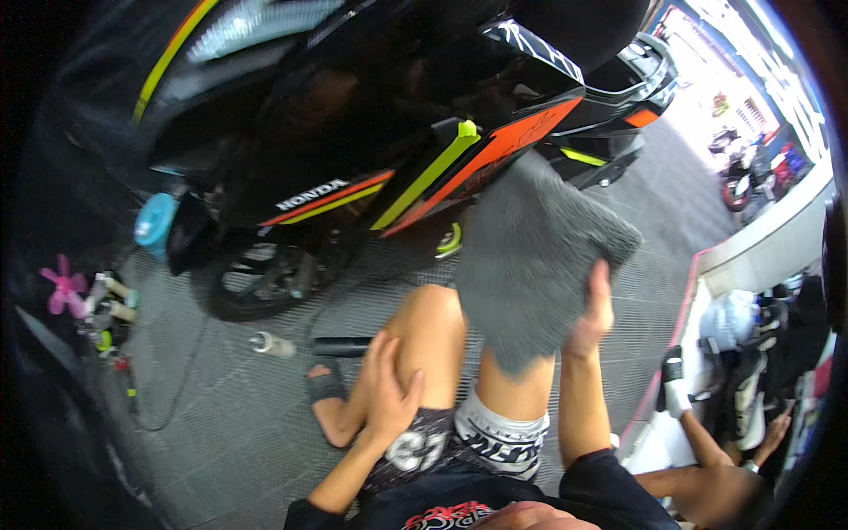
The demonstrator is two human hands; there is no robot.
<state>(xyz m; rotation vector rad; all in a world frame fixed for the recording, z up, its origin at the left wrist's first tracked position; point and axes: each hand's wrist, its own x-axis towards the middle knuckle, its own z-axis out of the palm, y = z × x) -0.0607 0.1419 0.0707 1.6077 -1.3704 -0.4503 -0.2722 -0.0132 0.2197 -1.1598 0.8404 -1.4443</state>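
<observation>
"Grey matting [185, 362] spreads across the floor; what lies along it?"

"Pink blades [64, 284] far left, then a bottle [272, 344] at lower left. Above, the bike [327, 124] fills the top."

"And the left grip [390, 384]?"

"Lower centre, fingers loosely spread on the thigh [433, 340], holding nothing I can see."

"The cloth [534, 256]?"

"Right of centre, pinched near its right edge by the right grip [594, 318]. Its top overlaps the orange panel [521, 134]; I can't tell whether they touch."

"How best to handle it?"

"I'd gather the loose lower corner, spread the fabric flat under the fingers and press lightly, following the panel."

"Edges?"

"Mind the panel's slanting lower rim. Room opens rightward over the matting, up to the red strip [687, 305]; beyond, lower right, is another person's arm [707, 437]."
</observation>
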